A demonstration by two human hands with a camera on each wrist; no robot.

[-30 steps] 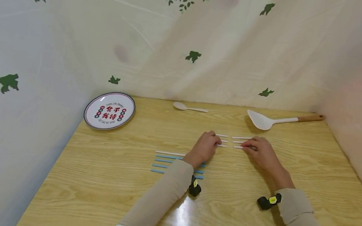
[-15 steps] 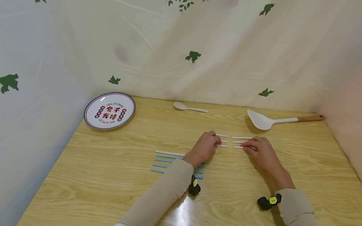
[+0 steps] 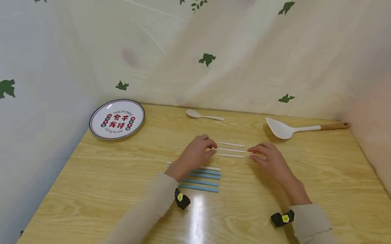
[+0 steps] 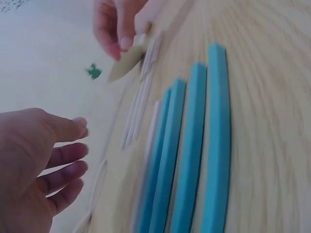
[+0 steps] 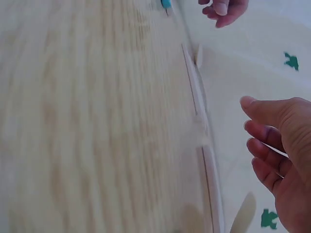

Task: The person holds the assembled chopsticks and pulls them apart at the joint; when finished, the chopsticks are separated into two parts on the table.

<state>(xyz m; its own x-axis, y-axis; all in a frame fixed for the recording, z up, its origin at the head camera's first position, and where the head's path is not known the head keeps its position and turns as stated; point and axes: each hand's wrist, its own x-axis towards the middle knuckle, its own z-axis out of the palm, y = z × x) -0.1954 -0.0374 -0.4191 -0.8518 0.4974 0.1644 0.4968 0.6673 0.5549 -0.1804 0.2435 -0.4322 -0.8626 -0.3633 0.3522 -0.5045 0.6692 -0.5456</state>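
Left hand (image 3: 193, 153): thumb and fingers spread apart, a gap between the tips, beside the left ends of the middle white sticks
Right hand (image 3: 275, 164): thumb likewise parted from the curved fingers, near the right ends of those sticks
Middle white sticks (image 3: 231, 150): 3, on the table between the 2 hands, side by side, roughly parallel; long axes run left to right, 1 end toward each hand
Further white sticks (image 5: 214, 189): under the right hand, nearly in line with the middle ones, a small gap between; count hard to tell
Lone white stick (image 3: 212, 168): nearer the person, long axis also left to right, partly behind the left hand
Blue sticks (image 3: 203, 183): 4, parallel to the lone white stick; straight, slim, flat-sided, smooth and matt
Table (image 3: 84, 190): pale yellow wood grain, glossy enough to show a streak of light
Spoon (image 3: 193, 114): off-white, oval bowl left, handle right
Turner (image 3: 280, 129): broad white head left, brown wooden handle right
Plate (image 3: 97, 117): round, white, dark-rimmed, red characters, far left
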